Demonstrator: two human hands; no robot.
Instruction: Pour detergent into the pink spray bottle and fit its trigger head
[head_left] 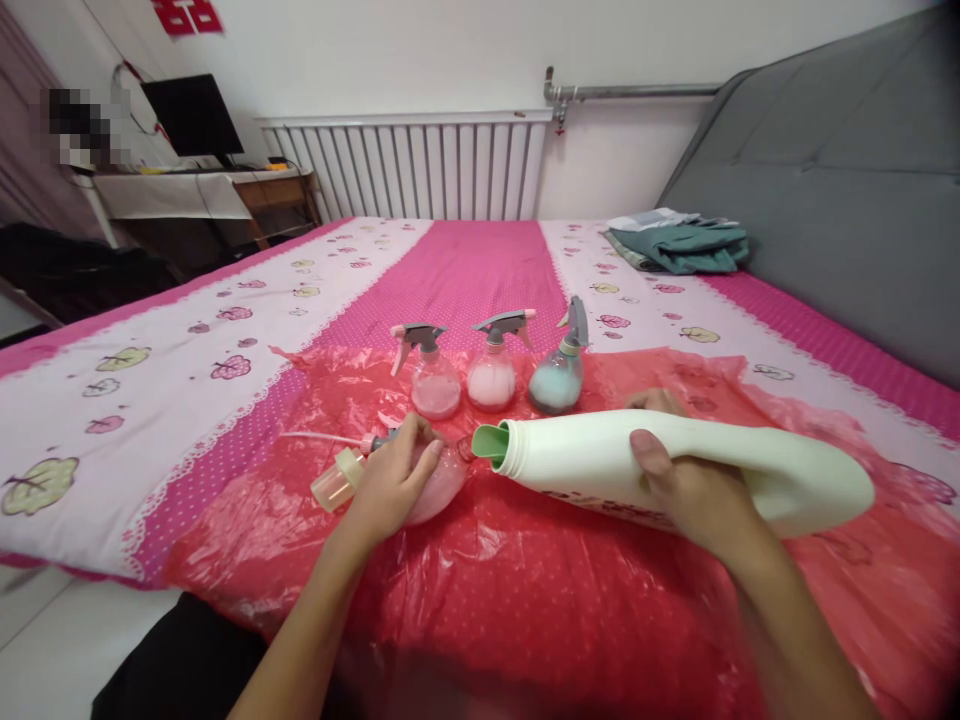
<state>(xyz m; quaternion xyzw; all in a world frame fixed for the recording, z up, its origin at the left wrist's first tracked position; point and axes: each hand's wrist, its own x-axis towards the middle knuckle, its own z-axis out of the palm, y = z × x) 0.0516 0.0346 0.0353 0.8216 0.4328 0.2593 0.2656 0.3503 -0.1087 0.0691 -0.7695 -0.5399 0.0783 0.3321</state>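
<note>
My right hand (pixel 697 490) is wrapped round a large pale green detergent bottle (pixel 585 455), tipped on its side with its green spout pointing left. Just below that spout is the open neck of a clear pinkish spray bottle body (pixel 441 485), tilted towards it. My left hand (pixel 397 480) grips this small bottle, fingers closed round its side. Left of my left hand lie a removed spray head with a pink tube (pixel 322 437) and a yellowish clear cap (pixel 337 482). Whether liquid is flowing from the spout I cannot tell.
Behind my hands stand three spray bottles: two pinkish ones (pixel 436 385) (pixel 491 380) and a bluish one (pixel 556 380). Red plastic sheeting (pixel 525 590) covers the pink patterned bed (pixel 480 260). Folded clothes (pixel 675 243) lie by the grey headboard (pixel 832 190).
</note>
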